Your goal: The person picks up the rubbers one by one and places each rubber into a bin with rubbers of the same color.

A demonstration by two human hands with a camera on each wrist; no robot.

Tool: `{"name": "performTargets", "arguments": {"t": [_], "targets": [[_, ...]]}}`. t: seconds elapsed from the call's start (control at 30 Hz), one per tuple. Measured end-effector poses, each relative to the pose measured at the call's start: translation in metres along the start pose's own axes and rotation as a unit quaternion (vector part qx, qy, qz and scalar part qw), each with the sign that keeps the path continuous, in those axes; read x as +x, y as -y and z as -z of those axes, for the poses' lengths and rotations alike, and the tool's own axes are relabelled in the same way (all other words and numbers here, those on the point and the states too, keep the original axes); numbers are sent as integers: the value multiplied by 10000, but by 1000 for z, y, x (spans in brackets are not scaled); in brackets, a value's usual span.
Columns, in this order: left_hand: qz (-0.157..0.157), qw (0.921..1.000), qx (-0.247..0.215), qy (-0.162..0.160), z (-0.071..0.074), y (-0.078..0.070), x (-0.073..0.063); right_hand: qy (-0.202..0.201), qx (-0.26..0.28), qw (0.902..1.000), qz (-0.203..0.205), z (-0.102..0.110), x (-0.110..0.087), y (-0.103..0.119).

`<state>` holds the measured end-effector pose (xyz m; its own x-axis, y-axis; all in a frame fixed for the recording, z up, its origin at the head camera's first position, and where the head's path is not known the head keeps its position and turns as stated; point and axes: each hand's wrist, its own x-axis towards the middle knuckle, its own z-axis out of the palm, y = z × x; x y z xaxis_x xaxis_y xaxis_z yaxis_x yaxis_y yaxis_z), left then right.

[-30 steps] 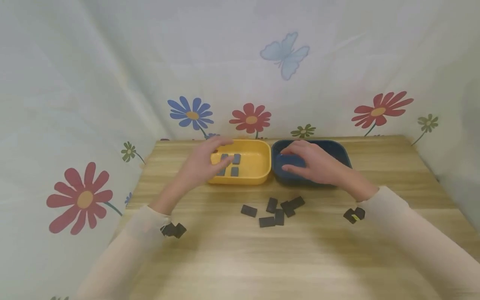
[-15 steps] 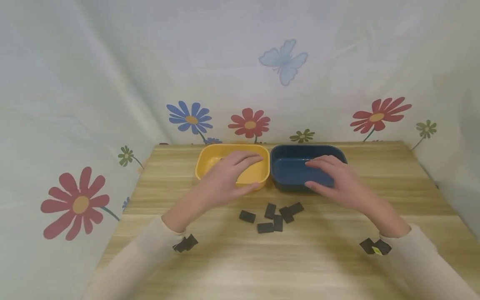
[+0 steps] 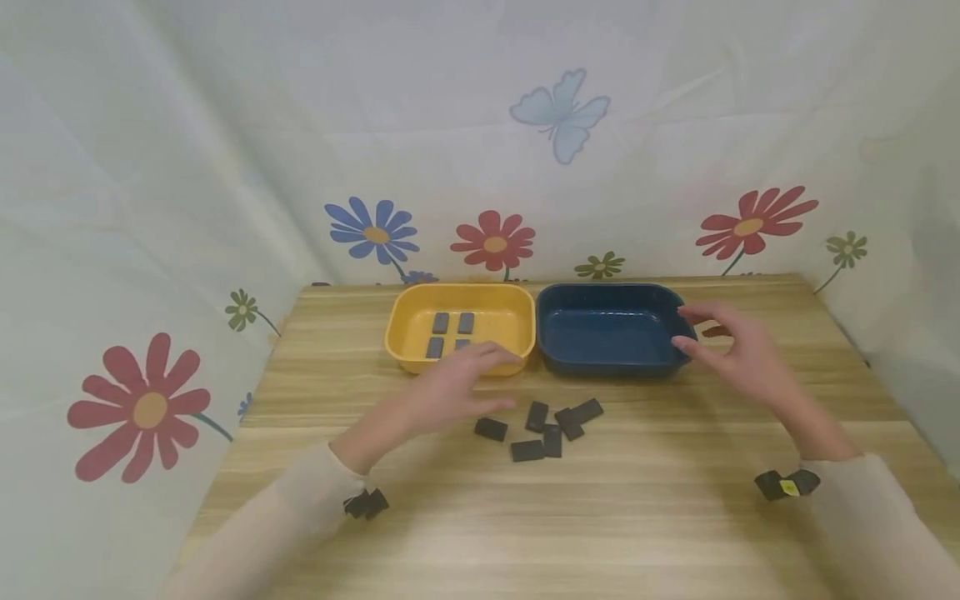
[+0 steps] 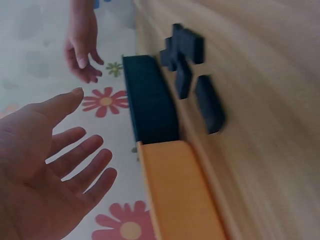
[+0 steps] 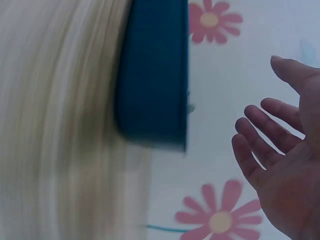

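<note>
Loosely released, left hand (image 3: 446,392) by front edge of yellow box (image 3: 498,325), right hand (image 3: 742,354) beside blue box (image 3: 607,365), strip of table (image 3: 630,396) between boxes and black blocks (image 3: 552,440).

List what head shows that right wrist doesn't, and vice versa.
Head only: the yellow bin with gray tiles in it, the black tiles on the table, and the left hand.

Right wrist only: the palm side of the right hand, with a visible gap between it and the blue bin; in head, its fingertips overlap that bin's rim.

Both: right hand, blue bin, table, flowered backdrop.
</note>
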<state>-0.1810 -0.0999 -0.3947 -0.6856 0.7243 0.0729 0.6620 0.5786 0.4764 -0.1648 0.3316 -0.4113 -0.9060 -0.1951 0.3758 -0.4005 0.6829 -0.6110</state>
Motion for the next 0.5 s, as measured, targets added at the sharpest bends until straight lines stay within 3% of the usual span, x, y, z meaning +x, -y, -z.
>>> {"name": "performTargets", "arguments": {"t": [0.27, 0.5], "targets": [[145, 9983, 318, 463, -32, 16, -15, 67, 288, 9951, -943, 2, 8, -41], [124, 9965, 714, 419, -48, 23, -23, 282, 645, 9850, -1572, -7, 21, -72]]}}
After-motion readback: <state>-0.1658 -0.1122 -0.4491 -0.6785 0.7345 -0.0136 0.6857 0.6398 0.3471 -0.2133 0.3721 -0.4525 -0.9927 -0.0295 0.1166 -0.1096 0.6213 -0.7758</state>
